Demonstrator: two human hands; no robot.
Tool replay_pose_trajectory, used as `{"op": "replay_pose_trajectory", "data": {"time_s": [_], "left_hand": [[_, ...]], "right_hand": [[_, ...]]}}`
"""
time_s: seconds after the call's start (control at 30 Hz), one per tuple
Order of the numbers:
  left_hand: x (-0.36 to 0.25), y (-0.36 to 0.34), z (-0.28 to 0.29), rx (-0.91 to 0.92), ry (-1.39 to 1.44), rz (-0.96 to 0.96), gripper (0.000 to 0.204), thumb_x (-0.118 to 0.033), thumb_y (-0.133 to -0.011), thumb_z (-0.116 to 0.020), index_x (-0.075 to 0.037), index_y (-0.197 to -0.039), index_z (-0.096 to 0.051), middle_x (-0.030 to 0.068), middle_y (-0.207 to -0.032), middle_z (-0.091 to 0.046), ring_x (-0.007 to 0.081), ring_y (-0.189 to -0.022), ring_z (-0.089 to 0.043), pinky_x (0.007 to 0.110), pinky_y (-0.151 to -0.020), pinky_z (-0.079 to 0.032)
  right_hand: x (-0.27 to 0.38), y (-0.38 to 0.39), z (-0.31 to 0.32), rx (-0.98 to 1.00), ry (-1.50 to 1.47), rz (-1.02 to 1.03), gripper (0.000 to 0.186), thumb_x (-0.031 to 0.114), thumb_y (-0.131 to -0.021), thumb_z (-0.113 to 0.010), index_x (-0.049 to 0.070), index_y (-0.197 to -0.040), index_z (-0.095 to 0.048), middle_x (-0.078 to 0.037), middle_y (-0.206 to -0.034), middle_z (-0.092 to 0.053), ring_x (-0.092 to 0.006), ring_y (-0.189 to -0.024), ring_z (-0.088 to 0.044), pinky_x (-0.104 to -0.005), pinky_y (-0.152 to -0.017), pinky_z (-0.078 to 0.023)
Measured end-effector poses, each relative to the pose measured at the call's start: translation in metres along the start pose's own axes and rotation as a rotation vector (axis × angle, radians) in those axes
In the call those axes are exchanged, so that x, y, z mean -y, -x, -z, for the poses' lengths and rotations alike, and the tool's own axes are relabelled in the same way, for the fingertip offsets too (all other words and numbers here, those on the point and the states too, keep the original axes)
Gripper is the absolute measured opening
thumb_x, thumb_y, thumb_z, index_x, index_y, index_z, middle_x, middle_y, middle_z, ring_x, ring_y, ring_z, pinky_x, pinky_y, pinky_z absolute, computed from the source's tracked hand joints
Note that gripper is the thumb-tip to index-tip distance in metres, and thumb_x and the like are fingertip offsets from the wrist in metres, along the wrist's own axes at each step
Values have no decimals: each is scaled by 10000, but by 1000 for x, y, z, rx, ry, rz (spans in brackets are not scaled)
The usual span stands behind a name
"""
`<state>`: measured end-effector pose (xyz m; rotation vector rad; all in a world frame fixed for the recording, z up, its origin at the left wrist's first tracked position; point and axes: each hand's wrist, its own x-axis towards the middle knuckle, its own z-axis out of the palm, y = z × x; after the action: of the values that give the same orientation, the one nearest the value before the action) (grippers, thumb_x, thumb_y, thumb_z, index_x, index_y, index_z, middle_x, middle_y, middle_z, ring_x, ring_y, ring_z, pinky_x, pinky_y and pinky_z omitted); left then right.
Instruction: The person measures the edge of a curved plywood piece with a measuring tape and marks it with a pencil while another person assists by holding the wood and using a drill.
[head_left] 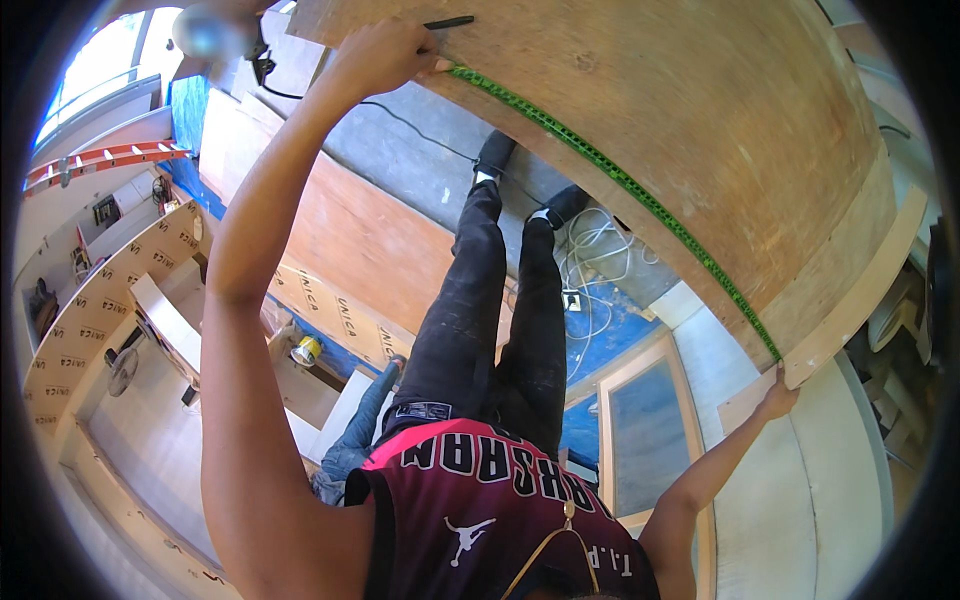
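A green tape measure (620, 172) with black markings is stretched across a large plywood sheet (700, 110), close to the sheet's near edge. At its far left end my left hand (385, 55) is closed, with the tape between its fingertips. A dark, slim stick like a pencil or marker (450, 21) juts out from the same hand. My right hand (778, 396) pinches the other end of the tape beside a pale wooden strip (855, 300), which lies along the sheet's right edge. What else the right fingers hold, if anything, is hidden.
White cables (600, 245) lie coiled by my feet, and a dark cord (420, 132) crosses the grey floor. Plywood panels (370, 235) lie at left, near an orange ladder (110, 165) and a curved wooden frame (100, 310). A wood-framed panel (655, 430) stands at lower right.
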<state>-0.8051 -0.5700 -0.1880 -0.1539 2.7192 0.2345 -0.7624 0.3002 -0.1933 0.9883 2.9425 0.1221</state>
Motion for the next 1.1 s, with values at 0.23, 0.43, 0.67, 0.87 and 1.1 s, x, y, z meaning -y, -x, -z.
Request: {"op": "replay_pose_trajectory", "data": {"time_s": [0.23, 0.43, 0.67, 0.87, 1.1], "left_hand": [[-8, 2, 5, 31, 7, 9, 348, -447, -910, -707, -111, -844, -765, 97, -753, -711, 325, -770, -699, 461, -703, -526], [-4, 1, 2, 41, 22, 5, 334, -434, -908, -712, -109, -855, -770, 102, -755, -713, 332, -744, -699, 461, -678, -528], [0, 3, -1, 1, 3, 10, 332, -437, -902, -717, -112, -871, -777, 118, -774, -720, 346, -758, -705, 468, -688, -537], [-10, -4, 5, 87, -59, 49, 324, -429, -901, -720, -110, -884, -775, 131, -795, -723, 353, -790, -711, 469, -710, -542], [-7, -7, 7, 84, 12, 37, 341, -432, -885, -737, -94, -903, -770, 149, -807, -719, 367, -816, -711, 484, -729, -534]], "right_hand": [[-3, -2, -8, -77, 41, 18, 808, 569, -703, -883, -19, -1227, -702, -211, -1153, -742, -410, -1044, -702, -477, -912, -543], [-5, -4, -10, -83, -17, 88, 819, 527, -701, -909, -44, -1243, -680, -222, -1181, -731, -406, -1032, -703, -457, -895, -551], [-11, -13, -14, -93, 52, 92, 857, 587, -686, -885, -46, -1230, -691, -241, -1151, -735, -427, -1024, -701, -475, -904, -545], [-10, -8, -13, -75, 34, 82, 865, 576, -689, -888, -31, -1269, -677, -231, -1186, -728, -433, -1047, -693, -473, -925, -538], [-5, -9, -9, -70, 15, 87, 832, 520, -694, -911, -23, -1278, -674, -213, -1216, -724, -418, -1057, -697, -461, -905, -548]]}}
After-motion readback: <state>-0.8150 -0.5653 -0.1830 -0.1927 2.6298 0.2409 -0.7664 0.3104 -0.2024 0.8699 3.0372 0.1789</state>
